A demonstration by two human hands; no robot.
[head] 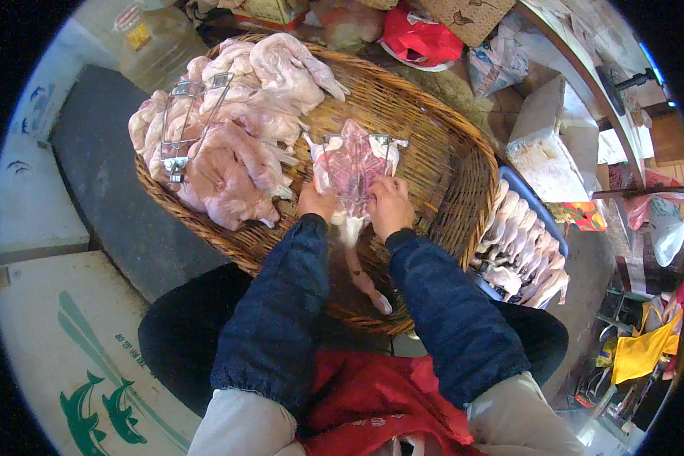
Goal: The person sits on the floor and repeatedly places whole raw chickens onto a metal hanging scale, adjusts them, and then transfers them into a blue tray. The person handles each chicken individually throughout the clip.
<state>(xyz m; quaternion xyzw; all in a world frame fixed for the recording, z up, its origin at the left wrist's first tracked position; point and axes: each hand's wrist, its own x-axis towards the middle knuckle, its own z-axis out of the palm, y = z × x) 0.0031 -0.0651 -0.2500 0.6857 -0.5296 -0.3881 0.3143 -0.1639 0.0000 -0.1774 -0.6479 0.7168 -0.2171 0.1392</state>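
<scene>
A plucked duck (347,145) lies spread in a large oval wicker basket (427,119), its pink inner side upward. Its long neck and head (370,285) extend toward me. Within the carcass sits a bent metal wire frame (357,196), its upper corners near the limb ends. My left hand (316,199) grips the carcass's left edge. At the lower right corner of the wire, my right hand (391,206) has its fingers curled around the frame and the flesh beside it. Part of the carcass is hidden under both hands.
Several plucked birds (222,171) are heaped on the basket's left side, with wire frames (174,131) on top. A blue crate (547,214) of birds stands at the right. Beyond it is a white foam box (547,154). Another box (91,353) is at the lower left.
</scene>
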